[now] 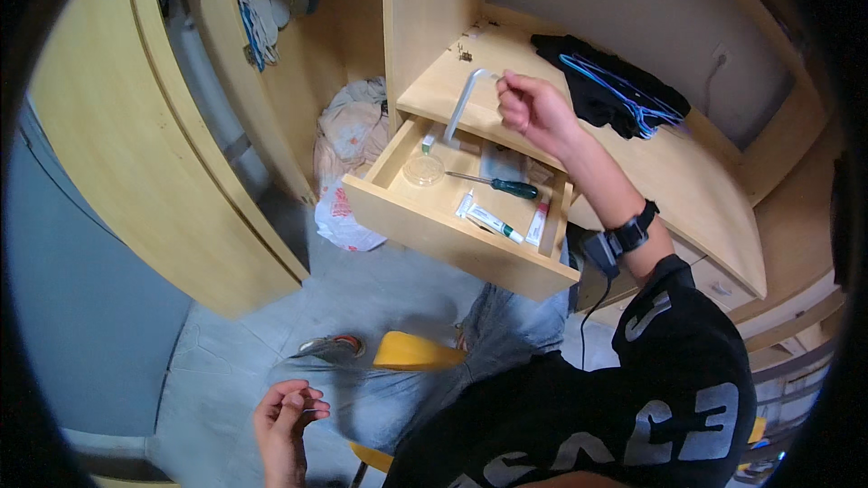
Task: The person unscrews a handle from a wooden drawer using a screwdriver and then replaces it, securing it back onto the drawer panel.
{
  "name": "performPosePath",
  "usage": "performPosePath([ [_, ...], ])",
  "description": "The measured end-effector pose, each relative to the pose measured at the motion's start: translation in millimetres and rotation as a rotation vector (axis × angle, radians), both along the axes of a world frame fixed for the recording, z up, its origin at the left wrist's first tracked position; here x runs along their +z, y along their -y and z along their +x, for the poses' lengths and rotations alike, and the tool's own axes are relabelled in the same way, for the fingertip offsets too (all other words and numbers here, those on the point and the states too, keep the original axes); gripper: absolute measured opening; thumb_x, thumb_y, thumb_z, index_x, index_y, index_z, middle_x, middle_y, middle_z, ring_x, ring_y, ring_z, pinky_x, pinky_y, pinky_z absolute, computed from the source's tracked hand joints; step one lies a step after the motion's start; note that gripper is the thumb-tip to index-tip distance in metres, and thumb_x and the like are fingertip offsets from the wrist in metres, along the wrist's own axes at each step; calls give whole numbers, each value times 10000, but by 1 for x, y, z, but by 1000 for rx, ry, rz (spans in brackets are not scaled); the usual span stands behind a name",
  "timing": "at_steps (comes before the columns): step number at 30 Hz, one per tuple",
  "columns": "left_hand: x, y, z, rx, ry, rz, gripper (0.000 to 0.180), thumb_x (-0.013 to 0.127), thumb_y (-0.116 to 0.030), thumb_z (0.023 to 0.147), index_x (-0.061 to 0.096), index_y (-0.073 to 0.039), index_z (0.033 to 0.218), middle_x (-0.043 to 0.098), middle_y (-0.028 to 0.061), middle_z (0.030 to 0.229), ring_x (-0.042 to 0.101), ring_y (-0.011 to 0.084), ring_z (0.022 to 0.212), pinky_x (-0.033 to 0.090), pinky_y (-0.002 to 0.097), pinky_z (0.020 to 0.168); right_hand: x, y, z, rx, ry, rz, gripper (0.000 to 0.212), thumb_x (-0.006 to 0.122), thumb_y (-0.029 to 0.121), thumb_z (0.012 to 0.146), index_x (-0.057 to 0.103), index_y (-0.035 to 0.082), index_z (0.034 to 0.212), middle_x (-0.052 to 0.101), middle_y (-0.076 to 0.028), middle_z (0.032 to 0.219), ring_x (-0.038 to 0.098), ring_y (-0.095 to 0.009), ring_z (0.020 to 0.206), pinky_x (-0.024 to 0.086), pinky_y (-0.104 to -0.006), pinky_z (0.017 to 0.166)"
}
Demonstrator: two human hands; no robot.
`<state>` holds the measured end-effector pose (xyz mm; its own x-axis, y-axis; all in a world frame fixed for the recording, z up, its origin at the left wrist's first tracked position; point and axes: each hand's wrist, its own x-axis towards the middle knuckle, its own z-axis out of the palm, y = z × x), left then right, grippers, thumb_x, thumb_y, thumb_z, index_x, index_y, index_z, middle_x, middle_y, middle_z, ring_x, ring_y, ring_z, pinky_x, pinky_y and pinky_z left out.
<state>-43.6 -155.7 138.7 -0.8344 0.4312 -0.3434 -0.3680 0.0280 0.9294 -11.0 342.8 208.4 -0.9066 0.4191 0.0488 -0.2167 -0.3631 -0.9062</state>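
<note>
My right hand (535, 110) is raised over the front of the desk, fingers closed on one end of a bent silver bar (462, 107) shaped like a pull handle. The bar slants down over the open wooden drawer (452, 248). In that drawer lie a screwdriver (514, 188) with a dark green handle, a round clear dish (423, 170) and two tubes, one white and green (489, 220), one white and red (538, 220). Low on the left, my left hand (289, 411) hovers beside my knee. Its fingers are curled toward the thumb; what they pinch is too small to tell.
On the desk (624, 176) lie a black garment (588, 81) with blue hangers (624, 99) and a few small dark pieces (465, 53). An open cabinet door (154, 126) stands left. Bags (348, 217) sit beside the drawer. A cable (583, 330) hangs from my right wrist.
</note>
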Motion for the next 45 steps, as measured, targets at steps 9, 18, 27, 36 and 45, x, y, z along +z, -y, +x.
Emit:
performPosePath([
  [9, -6, -3, 1, -19, -8, 37, 192, 531, -118, 860, 568, 28, 980, 622, 140, 837, 623, 215, 692, 516, 315, 637, -73, -140, -1, -401, 257, -194, 268, 397, 245, 969, 531, 26, 890, 508, -21, 650, 458, -109, 510, 346, -214, 399],
  [18, -11, -1, 0, -41, 22, 13, 199, 523, -122, 866, 568, 35, 980, 622, 138, 816, 620, 213, 675, 517, 316, 640, -34, -100, 4, -304, 921, 1336, 393, 585, 339, 820, 647, -38, 725, 611, -143, 564, 604, -231, 484, 503, -344, 552],
  [27, -13, -3, -2, -49, 34, 4, 204, 510, -112, 860, 570, 42, 979, 624, 141, 812, 617, 217, 666, 516, 321, 650, -70, -111, -74, -245, 626, 1103, 250, 661, 221, 713, 648, 1, 831, 627, -127, 744, 579, -181, 669, 452, -319, 615],
  [36, -11, 3, -3, -45, 29, -19, 206, 507, -119, 884, 573, 50, 982, 628, 152, 841, 617, 206, 709, 504, 319, 709, -81, -93, -138, -368, 651, 1397, 319, 596, 235, 696, 608, -46, 847, 645, -182, 868, 616, -304, 858, 461, -401, 757],
  [45, -6, -6, -4, -60, -24, -6, 221, 546, -170, 877, 582, 30, 964, 612, 125, 826, 596, 222, 722, 482, 331, 693, -97, -102, -88, -242, 384, 1203, 399, 574, 184, 742, 598, -23, 1083, 616, -144, 1045, 565, -246, 984, 431, -328, 875],
])
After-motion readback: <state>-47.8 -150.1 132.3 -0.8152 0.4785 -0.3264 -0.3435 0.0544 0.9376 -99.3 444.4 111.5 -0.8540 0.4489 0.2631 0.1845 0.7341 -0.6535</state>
